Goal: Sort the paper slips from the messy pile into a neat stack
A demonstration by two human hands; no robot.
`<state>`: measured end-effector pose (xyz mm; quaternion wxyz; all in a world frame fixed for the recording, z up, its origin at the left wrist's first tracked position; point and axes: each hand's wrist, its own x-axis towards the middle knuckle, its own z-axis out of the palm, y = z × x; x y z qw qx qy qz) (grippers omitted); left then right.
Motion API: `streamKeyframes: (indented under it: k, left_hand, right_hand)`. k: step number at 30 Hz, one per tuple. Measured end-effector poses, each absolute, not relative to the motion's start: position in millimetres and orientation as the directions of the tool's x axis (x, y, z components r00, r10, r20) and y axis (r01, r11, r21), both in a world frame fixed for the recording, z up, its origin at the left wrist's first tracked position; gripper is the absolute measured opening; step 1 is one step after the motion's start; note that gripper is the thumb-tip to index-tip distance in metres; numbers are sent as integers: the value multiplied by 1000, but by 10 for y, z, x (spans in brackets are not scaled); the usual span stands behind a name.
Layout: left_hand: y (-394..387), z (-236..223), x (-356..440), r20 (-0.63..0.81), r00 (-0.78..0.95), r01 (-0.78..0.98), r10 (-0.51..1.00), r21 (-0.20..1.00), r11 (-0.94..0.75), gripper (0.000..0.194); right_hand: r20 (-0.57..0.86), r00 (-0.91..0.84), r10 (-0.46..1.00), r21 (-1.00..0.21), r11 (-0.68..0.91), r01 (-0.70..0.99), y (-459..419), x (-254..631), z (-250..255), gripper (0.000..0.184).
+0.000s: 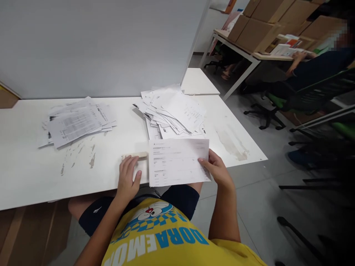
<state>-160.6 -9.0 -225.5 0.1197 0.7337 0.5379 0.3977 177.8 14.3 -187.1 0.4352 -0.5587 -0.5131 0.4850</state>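
Observation:
A printed sheet of paper [177, 162] is pinched along its right side by my right hand [217, 168], thumb on top and the other fingers mostly behind it. The sheet is held over the front edge of the white table, its text facing me. My left hand [129, 179] lies on the table with thumb apart. Its fingertips touch a small beige bar-shaped thing [141, 155], whose kind I cannot make out. Beyond the sheet spreads an untidy pile of papers [174, 111]. Another loose stack of printed papers [77, 122] is farther left.
A grey partition [97, 48] rises along the back of the white table [111, 177]. Brown marks stain the tabletop. To the right, a person [321, 70] sits at another desk with cardboard boxes [255, 31]. Office chairs [274, 111] stand on the grey floor.

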Motion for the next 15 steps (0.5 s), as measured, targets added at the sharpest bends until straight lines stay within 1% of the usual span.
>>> streamKeyframes:
  k: [2, 4, 6, 8, 10, 13, 15]
  left_hand:
    - [-169, -2141, -1551, 319, 63, 520, 946, 799, -304, 53]
    - [-219, -1992, -1549, 211, -19, 317, 977, 928, -194, 58]
    - [-233, -1835, -1634, 134, -120, 154, 984, 981, -115, 61]
    - [-231, -1712, -1790, 63, -150, 57, 987, 997, -55, 66]
    - [-242, -1653, -1957, -11, -103, 36, 995, 999, 15, 71]
    - [-286, -1703, -2141, -96, -44, 127, 994, 987, 101, 77]
    - [-269, -1790, -2261, -95, -89, 182, 992, 977, 110, 74]
  right_hand:
    - [-68, -50, 996, -988, -60, 143, 166, 1584, -1790, 46]
    - [-36, -86, 996, -986, -22, 164, 199, 1337, -1745, 42]
    - [-15, -102, 995, -983, 4, 184, 236, 1113, -1731, 38]
    - [-6, -112, 994, -982, 15, 188, 263, 954, -1729, 36]
    - [-5, -132, 991, -978, 22, 207, 263, 859, -1721, 35]
    - [-9, -197, 980, -971, 38, 235, 206, 774, -1693, 35]
    - [-23, -246, 969, -982, 24, 188, 151, 724, -1688, 37]
